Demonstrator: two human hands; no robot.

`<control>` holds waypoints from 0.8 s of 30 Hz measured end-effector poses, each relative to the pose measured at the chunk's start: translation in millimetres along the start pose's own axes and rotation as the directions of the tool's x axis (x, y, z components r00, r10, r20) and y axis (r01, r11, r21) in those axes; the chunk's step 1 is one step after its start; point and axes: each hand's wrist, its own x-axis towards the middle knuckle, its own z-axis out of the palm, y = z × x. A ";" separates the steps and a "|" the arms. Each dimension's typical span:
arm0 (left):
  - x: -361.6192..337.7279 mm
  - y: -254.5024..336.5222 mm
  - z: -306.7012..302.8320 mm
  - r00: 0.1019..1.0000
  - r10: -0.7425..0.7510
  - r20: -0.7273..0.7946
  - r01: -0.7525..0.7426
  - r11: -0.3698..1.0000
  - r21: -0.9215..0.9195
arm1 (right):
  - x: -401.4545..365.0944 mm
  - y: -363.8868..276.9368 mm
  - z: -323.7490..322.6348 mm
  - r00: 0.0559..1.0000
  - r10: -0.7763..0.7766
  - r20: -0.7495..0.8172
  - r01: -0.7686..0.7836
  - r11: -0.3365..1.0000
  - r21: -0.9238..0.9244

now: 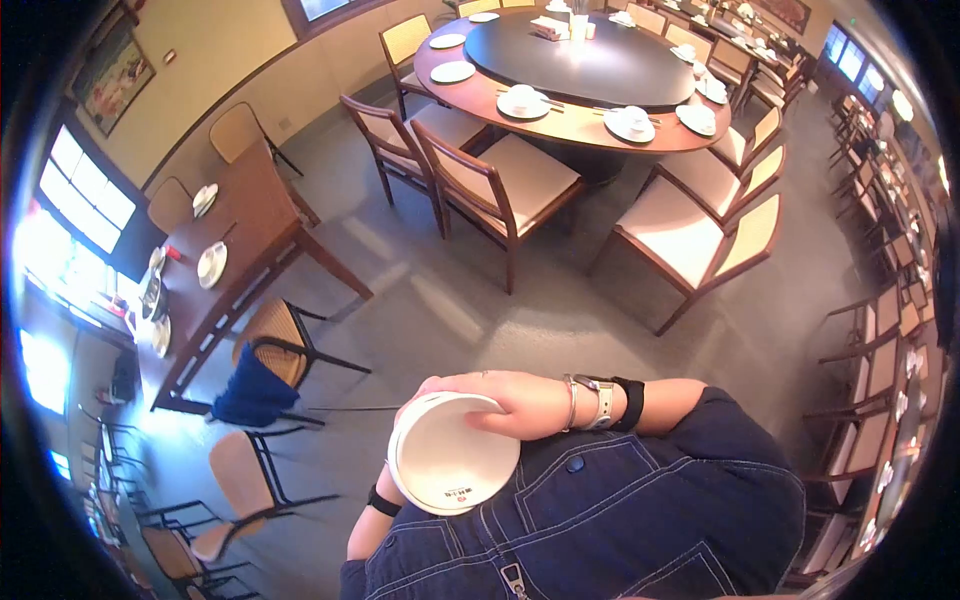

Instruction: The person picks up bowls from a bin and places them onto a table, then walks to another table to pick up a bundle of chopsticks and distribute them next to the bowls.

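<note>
A white bowl is tilted in front of my dark blue jacket, its inside facing me and a small printed mark low on the inner wall. My right hand reaches across from the right and grips the far rim, thumb over the edge and fingers round the outside. A bracelet, a watch and a black band circle that wrist. From below left, my left hand supports the bowl's left side; its fingers are mostly hidden behind the bowl. A black band is on this wrist too.
Ahead stands a round table with a dark turntable and place settings, ringed by chairs. A rectangular table with dishes is at left. Dark blue cloth hangs over a nearby chair. More tables and chairs line the right.
</note>
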 end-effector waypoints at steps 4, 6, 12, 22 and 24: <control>66.4 85.8 32.7 0.999 -0.041 -0.015 0.042 0.999 0.027 | 71.2 -11.5 -73.9 0.987 0.001 -0.161 -0.060 0.930 -0.362; 97.6 124.1 46.5 0.998 -0.065 -0.018 0.065 0.997 0.028 | 105.4 -6.9 -103.3 0.987 -0.014 -0.163 -0.063 0.890 -0.452; 187.0 235.8 69.7 0.991 -0.132 -0.028 0.133 0.990 0.036 | 197.1 28.4 -181.4 0.955 -0.085 -0.285 -0.091 0.829 -0.552; 329.7 462.7 59.5 0.950 -0.237 0.201 0.196 0.959 0.205 | 390.4 72.9 -305.1 0.932 -0.125 -0.341 -0.124 0.773 -0.622; 352.3 490.5 55.7 0.945 -0.256 0.203 0.234 0.964 0.124 | 420.5 78.8 -326.3 0.933 -0.083 -0.351 -0.155 0.786 -0.598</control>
